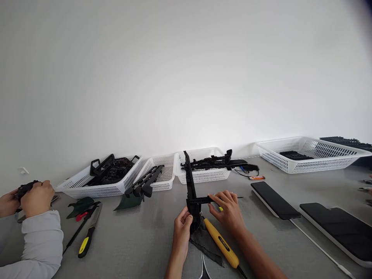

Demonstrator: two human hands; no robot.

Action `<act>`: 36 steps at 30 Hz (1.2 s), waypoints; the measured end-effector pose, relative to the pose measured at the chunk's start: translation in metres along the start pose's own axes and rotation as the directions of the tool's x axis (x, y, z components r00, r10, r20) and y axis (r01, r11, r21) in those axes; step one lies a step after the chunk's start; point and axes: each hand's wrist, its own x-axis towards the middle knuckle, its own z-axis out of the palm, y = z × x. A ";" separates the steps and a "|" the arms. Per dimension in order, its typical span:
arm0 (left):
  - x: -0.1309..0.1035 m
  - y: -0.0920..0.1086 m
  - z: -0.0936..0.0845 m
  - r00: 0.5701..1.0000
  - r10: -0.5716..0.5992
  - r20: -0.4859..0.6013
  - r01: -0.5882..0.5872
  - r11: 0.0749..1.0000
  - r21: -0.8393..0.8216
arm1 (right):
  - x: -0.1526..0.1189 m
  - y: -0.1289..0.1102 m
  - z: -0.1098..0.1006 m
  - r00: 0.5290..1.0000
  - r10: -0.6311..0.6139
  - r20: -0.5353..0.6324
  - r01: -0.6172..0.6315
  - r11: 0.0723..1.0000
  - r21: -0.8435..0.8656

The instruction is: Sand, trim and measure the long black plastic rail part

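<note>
My left hand (183,224) is closed on the lower end of a long black plastic trim piece (190,182), which is held upright. With my right hand (228,209) I grip what looks like a black caliper (200,200) by its bar; its jaw end lies across the trim piece, and a thin rod sticks out to the right. Below my hands lies a yellow-handled corded tool (222,244), its tip partly hidden. A dark cloth (207,248) is bunched beside it under the trim piece. Something small and yellow shows behind my right fingers.
White baskets of black plastic parts line the wall: left (99,190), middle (162,186), centre (203,176) and right (279,162). Two phone-like slabs (276,199) (337,228) lie right, with a white cable. At left, a co-worker's hands (37,197) hold a black part near a yellow-black knife (85,242).
</note>
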 end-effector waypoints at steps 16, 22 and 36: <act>-0.001 0.005 0.003 1.000 -0.008 -0.018 0.008 1.000 -0.002 | 0.000 0.000 -0.001 0.999 0.021 0.030 -0.021 1.000 -0.011; -0.002 0.005 0.003 1.000 -0.020 -0.002 0.020 1.000 -0.004 | -0.001 0.000 -0.001 0.999 0.021 0.035 -0.021 1.000 -0.012; -0.003 0.007 0.004 1.000 0.004 0.001 -0.004 1.000 -0.008 | -0.001 0.003 0.002 1.000 0.007 0.022 -0.007 1.000 -0.026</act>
